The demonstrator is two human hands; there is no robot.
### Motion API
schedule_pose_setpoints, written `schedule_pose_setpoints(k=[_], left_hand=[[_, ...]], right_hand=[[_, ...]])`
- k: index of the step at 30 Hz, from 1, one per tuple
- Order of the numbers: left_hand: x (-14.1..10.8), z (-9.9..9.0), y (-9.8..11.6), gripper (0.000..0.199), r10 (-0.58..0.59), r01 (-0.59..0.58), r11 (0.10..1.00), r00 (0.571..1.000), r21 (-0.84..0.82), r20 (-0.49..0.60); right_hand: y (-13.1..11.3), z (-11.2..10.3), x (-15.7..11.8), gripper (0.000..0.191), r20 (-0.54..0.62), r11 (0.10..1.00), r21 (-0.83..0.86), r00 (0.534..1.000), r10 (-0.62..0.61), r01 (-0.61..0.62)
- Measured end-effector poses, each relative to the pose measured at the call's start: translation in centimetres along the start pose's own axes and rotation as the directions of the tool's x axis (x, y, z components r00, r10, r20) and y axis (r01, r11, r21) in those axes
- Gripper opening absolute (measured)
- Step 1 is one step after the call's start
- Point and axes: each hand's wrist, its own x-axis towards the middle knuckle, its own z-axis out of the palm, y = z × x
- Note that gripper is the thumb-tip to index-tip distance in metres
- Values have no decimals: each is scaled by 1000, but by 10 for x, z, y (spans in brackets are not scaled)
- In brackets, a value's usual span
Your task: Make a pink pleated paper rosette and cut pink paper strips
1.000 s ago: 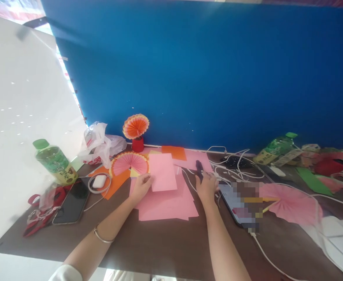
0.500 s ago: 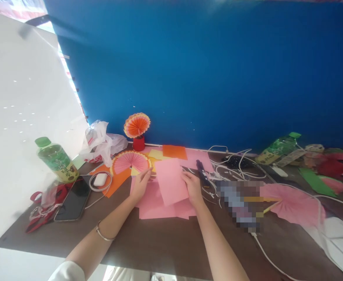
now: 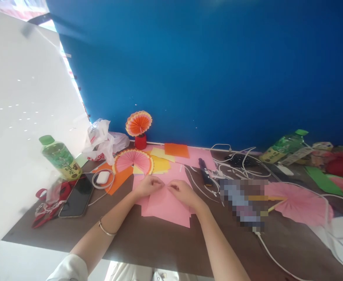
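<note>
Both hands meet over a pink sheet (image 3: 168,208) near the middle of the dark table. My left hand (image 3: 150,185) has its fingers pinched at the sheet's upper part. Close beside it, my right hand (image 3: 182,192) pinches the same area, fingertips almost touching the left ones. More pink paper lies underneath and behind. Just behind my left hand stands a pleated pink fan with a yellow edge (image 3: 133,160). Yellow paper (image 3: 160,164) and an orange sheet (image 3: 176,150) lie farther back.
Green-capped bottles stand at left (image 3: 60,159) and lean at right (image 3: 284,147). A phone (image 3: 77,198), red-handled scissors (image 3: 47,212) and white earphone case (image 3: 102,177) lie left. Right are a dark marker (image 3: 204,171), white cables (image 3: 243,164) and a large pink fan (image 3: 303,203).
The pink sheet that was held up has come down flatter over the pile. My hands have moved together from its two sides, and the view has shifted slightly.
</note>
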Motion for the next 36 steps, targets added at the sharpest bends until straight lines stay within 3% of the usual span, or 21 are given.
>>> schedule_pose_setpoints(k=[8, 16, 19, 24, 26, 29, 30, 33, 36], left_hand=[[-6, 1, 3, 24, 129, -123, 969, 991, 215, -16], [-2, -15, 0, 25, 101, -91, 989, 992, 120, -80], [-1, -17, -2, 25, 64, -51, 994, 987, 94, -144], [0, -15, -2, 24, 67, -47, 995, 970, 88, -232], [1, -15, -3, 25, 76, -54, 994, 965, 94, -251], [1, -14, -3, 25, 73, -54, 995, 959, 79, -274], [1, -13, -3, 24, 74, -56, 996, 959, 75, -274], [0, -10, -1, 23, 70, -54, 996, 968, 74, -239], [-1, -6, -1, 22, 34, -24, 998, 984, 58, -178]], right_hand=[[2, 6, 1, 21, -21, 983, -170, 997, -76, 71], [17, -15, -1, 14, -9, 999, -17, 999, -35, 35], [27, -21, -1, 14, -98, 1000, 8, 995, 6, -5], [43, -21, 3, 14, -324, 999, -5, 945, 42, -46], [45, -20, 5, 14, -424, 999, 15, 904, 51, -50], [43, -17, 8, 19, -571, 979, 198, 807, 152, -44], [40, -15, 9, 23, -564, 960, 277, 804, 189, -31], [29, -8, 12, 25, -415, 934, 358, 892, 180, -21], [19, -1, 13, 19, -366, 963, 269, 925, 102, 0]])
